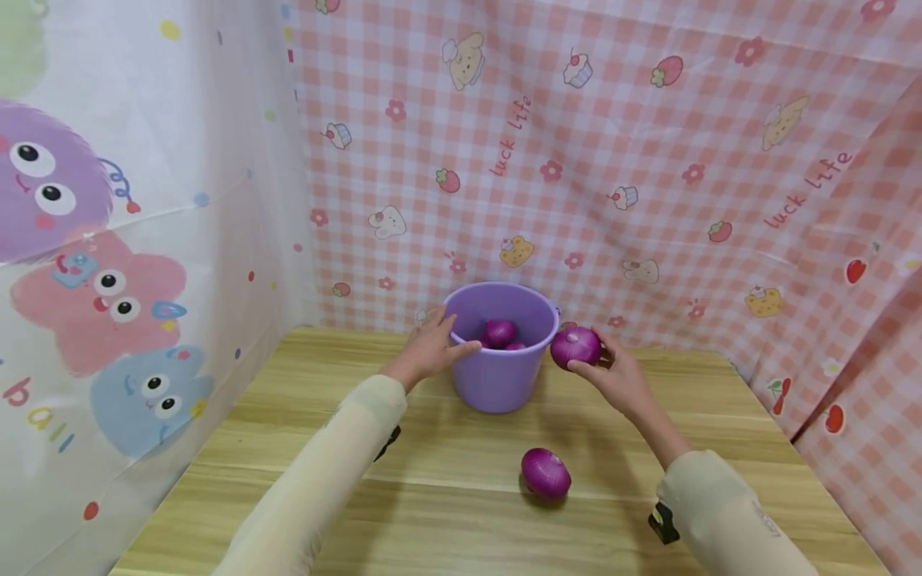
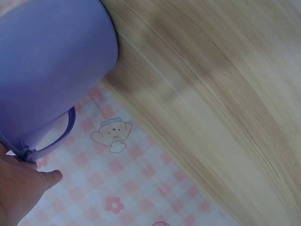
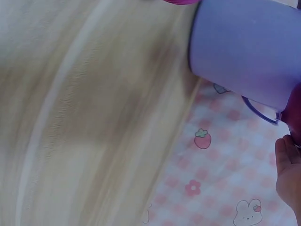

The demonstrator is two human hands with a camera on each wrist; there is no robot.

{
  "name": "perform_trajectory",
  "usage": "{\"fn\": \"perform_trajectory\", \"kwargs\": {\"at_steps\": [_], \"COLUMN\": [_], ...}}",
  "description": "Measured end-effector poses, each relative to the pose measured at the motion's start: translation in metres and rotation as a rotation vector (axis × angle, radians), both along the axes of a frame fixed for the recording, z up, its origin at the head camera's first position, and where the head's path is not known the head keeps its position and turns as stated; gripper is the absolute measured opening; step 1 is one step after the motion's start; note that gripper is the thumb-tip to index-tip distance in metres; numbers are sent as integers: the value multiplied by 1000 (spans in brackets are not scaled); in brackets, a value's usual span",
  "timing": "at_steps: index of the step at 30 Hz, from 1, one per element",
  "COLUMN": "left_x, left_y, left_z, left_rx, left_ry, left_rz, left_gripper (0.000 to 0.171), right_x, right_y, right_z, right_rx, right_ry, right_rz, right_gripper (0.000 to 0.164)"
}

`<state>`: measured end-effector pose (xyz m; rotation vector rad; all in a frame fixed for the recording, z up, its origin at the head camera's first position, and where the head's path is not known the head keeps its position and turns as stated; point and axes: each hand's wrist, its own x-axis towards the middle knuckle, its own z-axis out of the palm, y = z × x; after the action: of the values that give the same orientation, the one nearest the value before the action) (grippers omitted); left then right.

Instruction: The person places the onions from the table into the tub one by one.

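Observation:
A purple plastic bucket [image 1: 499, 380] stands upright toward the back of the table, with several red onions [image 1: 500, 332] inside. My left hand [image 1: 430, 350] rests against the bucket's left rim, fingers spread fairly straight and thumb reaching along the front edge. In the left wrist view part of that hand [image 2: 23, 188] shows beside the bucket's handle [image 2: 59, 139]. Just right of the rim, my right hand [image 1: 619, 376] grips a red onion [image 1: 575, 347] between thumb and fingers. Another red onion [image 1: 546, 474] lies on the table in front of the bucket.
The wood-grain table [image 1: 432, 512] ends close behind the bucket at a pink checked cloth [image 1: 403, 176]. A white cartoon-print cloth [image 1: 230, 192] hangs on the left. More checked cloth [image 1: 879, 336] borders the right side.

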<state>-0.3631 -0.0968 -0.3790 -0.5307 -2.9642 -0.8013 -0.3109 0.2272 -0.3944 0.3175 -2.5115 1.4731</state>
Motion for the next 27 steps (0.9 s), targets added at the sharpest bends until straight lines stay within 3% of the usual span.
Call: {"fn": "perform_trajectory", "kwargs": {"at_steps": [18,27], "left_x": [8,3], "left_y": [0,0], "left_z": [6,3], "left_rx": [26,31], "left_ry": [-10,-20], "left_rz": [-14,-5], "left_gripper": [90,90], "right_x": [-17,-31], "right_y": [-23,-46], "right_z": [25,34], "right_rx": [-121,-151], "right_ry": [-24,-3], "right_rz": [-43,-59], "right_gripper": [88,85]}}
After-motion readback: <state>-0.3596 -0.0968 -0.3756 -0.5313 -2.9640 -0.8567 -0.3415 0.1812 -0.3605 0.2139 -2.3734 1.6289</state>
